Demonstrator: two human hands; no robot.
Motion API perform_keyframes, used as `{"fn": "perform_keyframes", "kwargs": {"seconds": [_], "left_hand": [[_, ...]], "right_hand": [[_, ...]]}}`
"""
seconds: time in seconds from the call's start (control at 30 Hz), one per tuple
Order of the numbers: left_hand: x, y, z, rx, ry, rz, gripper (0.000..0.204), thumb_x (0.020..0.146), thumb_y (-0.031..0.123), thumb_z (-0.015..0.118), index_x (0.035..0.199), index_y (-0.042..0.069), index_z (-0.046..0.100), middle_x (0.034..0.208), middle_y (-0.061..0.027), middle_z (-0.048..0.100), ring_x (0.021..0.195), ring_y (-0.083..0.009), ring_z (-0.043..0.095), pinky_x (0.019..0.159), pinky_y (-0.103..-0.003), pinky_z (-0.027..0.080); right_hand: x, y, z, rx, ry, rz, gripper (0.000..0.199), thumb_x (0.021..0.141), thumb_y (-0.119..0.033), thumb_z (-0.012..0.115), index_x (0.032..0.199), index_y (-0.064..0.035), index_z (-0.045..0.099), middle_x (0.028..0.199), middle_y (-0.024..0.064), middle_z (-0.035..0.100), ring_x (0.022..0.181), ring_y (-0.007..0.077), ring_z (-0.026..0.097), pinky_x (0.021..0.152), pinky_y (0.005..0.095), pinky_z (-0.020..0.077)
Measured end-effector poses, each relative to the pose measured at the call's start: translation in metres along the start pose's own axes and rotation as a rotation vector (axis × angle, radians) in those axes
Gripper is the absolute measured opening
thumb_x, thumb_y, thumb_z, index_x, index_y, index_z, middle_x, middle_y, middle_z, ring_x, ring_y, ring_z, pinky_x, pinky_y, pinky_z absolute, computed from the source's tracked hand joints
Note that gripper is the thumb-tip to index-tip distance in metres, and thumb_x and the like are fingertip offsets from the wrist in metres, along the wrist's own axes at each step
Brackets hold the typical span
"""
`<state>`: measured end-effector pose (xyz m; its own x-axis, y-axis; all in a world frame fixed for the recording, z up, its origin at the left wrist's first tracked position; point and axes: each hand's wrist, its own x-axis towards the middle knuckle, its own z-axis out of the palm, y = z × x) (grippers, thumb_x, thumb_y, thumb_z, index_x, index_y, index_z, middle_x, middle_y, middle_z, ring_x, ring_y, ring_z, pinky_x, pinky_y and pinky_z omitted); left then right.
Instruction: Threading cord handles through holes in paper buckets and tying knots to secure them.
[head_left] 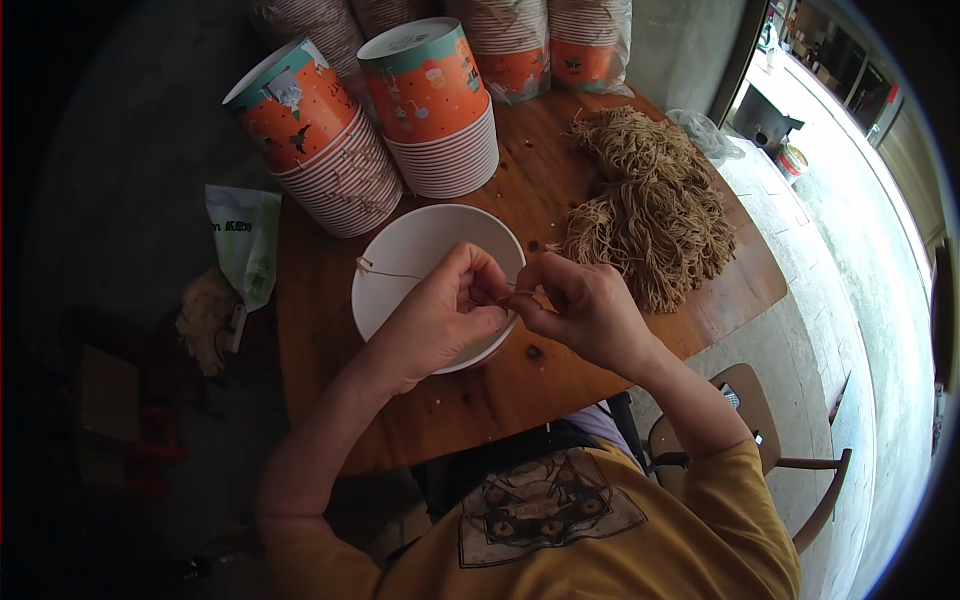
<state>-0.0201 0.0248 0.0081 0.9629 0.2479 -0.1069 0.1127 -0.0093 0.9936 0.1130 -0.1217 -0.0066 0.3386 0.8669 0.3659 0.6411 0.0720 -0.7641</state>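
My left hand (pixel 445 312) and my right hand (pixel 590 310) meet over a white paper bucket (pixel 410 250) that stands open on the wooden table (pixel 500 400). Both pinch a thin tan string (pixel 385 271) that runs from the bucket's left rim to my fingertips. The left hand covers the bucket's lower right part. A large pile of tan strings (pixel 645 205) lies on the table just beyond my right hand.
Two tilted stacks of orange-and-teal printed buckets (pixel 310 130) (pixel 435 105) lean at the table's back, more wrapped stacks (pixel 545 45) behind. A white-green bag (pixel 245 240) hangs off the left edge. A wooden chair (pixel 770 440) stands at right.
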Motion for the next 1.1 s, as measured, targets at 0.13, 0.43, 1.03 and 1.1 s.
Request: {"fn": "perform_keyframes", "kwargs": {"seconds": [0.13, 0.43, 1.03, 1.1], "left_hand": [[0.001, -0.005, 0.005, 0.091, 0.051, 0.115, 0.031, 0.083, -0.006, 0.054, 0.11, 0.003, 0.043, 0.094, -0.0029, 0.051, 0.086, -0.0085, 0.053, 0.08, -0.024, 0.046], [-0.004, -0.001, 0.019, 0.255, 0.144, 0.16, 0.049, 0.081, -0.009, 0.054, 0.124, 0.008, 0.04, 0.093, -0.0051, 0.047, 0.079, -0.0091, 0.051, 0.073, -0.024, 0.046], [-0.004, -0.002, 0.015, 0.834, 0.228, 0.403, 0.023, 0.077, -0.009, 0.059, 0.092, 0.001, 0.046, 0.104, -0.0115, 0.039, 0.086, -0.0258, 0.056, 0.069, -0.034, 0.053], [-0.003, -0.002, 0.017, 0.844, 0.236, 0.407, 0.024, 0.076, -0.01, 0.059, 0.092, 0.001, 0.045, 0.104, -0.0119, 0.038, 0.086, -0.0273, 0.056, 0.069, -0.036, 0.053]], "right_hand": [[-0.001, 0.002, 0.002, -0.005, -0.002, 0.017, 0.015, 0.086, -0.019, 0.066, 0.091, -0.0062, 0.061, 0.063, 0.0049, 0.063, 0.048, 0.0171, 0.064, 0.046, 0.0287, 0.0492], [-0.005, 0.007, 0.009, -0.11, 0.084, -0.04, 0.012, 0.078, -0.014, 0.071, 0.087, -0.0091, 0.064, 0.062, 0.0051, 0.057, 0.052, 0.0164, 0.057, 0.049, 0.0283, 0.0453], [-0.005, 0.008, 0.009, -0.059, 0.12, -0.086, 0.01, 0.078, -0.01, 0.07, 0.084, -0.0071, 0.063, 0.06, 0.0041, 0.057, 0.048, 0.0131, 0.056, 0.046, 0.0263, 0.0439], [-0.004, 0.009, 0.008, -0.084, 0.079, -0.118, 0.011, 0.087, -0.02, 0.063, 0.086, -0.0105, 0.057, 0.062, 0.0022, 0.063, 0.047, 0.0166, 0.062, 0.045, 0.0309, 0.0487]]}}
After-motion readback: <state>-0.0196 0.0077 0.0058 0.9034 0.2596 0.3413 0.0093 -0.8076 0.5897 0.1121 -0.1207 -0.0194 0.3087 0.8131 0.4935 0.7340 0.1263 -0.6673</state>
